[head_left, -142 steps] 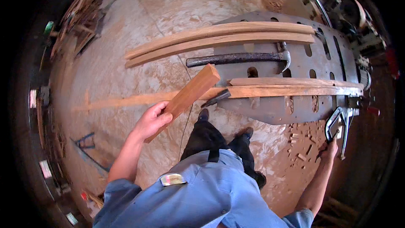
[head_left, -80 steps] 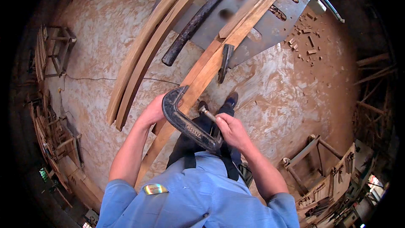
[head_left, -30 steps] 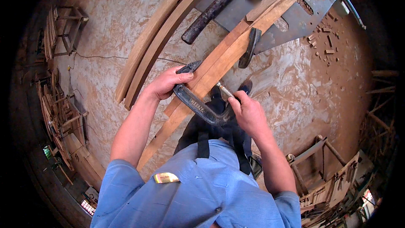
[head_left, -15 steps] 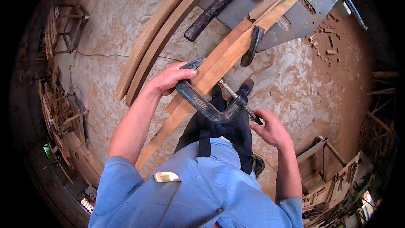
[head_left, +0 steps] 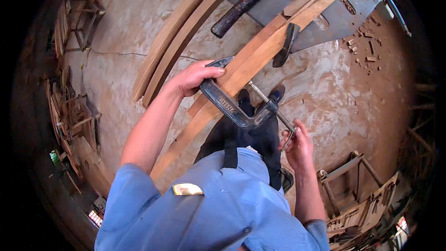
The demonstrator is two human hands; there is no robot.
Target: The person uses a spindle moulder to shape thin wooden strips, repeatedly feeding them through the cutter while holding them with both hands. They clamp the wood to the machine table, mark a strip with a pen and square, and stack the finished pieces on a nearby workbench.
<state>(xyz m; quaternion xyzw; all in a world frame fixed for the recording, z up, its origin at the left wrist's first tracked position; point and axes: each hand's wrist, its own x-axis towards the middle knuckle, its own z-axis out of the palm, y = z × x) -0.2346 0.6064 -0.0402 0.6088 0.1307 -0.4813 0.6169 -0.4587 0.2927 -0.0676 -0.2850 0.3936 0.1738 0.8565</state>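
A black C-clamp (head_left: pixel 227 107) sits around a pair of long wooden strips (head_left: pixel 253 67) that run slantwise from the upper right toward my left side. My left hand (head_left: pixel 197 77) grips the clamp's far jaw, thumb on top beside the wood. At the other end, my right hand (head_left: pixel 298 145) has its fingers closed on the turning handle of the clamp's threaded screw (head_left: pixel 260 92). The screw's tip stands a little apart from the near edge of the strips. Farther along the wood, a second dark clamp (head_left: pixel 286 45) is fixed on the strips.
Two long curved wooden beams (head_left: pixel 179 37) lie to the far left of the strips. Beyond is a grey metal plate (head_left: pixel 320 28) with slots, a dark bar (head_left: pixel 251 3) across it. Wood scraps (head_left: pixel 370 59) litter the floor at right; wooden racks (head_left: pixel 81 28) stand at left.
The screw has been backed out, so its tip is farther from the wood and more thread shows. My right hand has moved outward and turned with the handle.
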